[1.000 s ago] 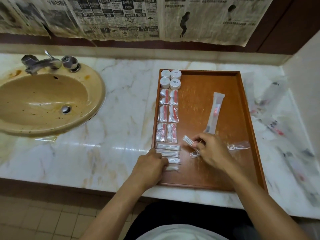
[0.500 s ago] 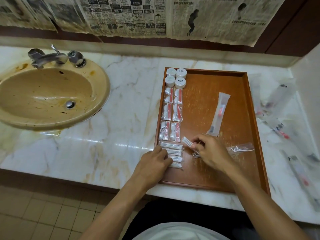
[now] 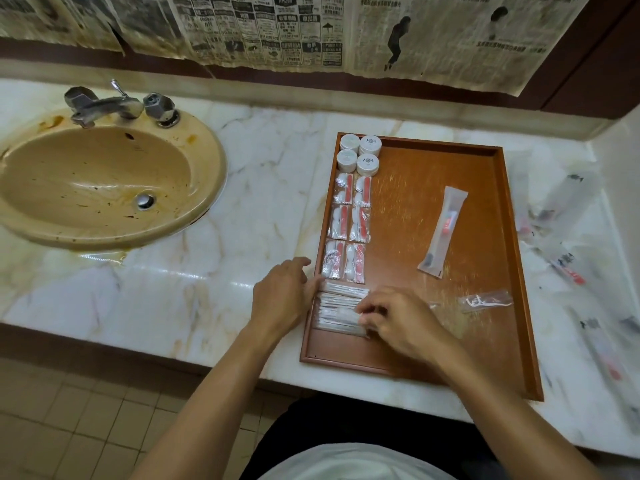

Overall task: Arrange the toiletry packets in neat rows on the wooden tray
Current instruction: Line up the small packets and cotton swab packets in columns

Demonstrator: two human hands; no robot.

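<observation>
At the near left corner of the wooden tray (image 3: 498,271), the right hand (image 3: 398,320) has its fingers curled down on the stack of slim white packets (image 3: 341,311), seemingly pinching one into place, while the left hand (image 3: 282,296) rests at the tray's edge with fingers relaxed and straight against the stack's end. Because these packets are thin and overlap, a sideways drag could fan the stack or nudge the red-and-white sachets (image 3: 348,226) just beyond it out of line.

Packets (image 3: 349,230) along tray's (image 3: 485,306) left side, sink (image 3: 97,188) left
</observation>
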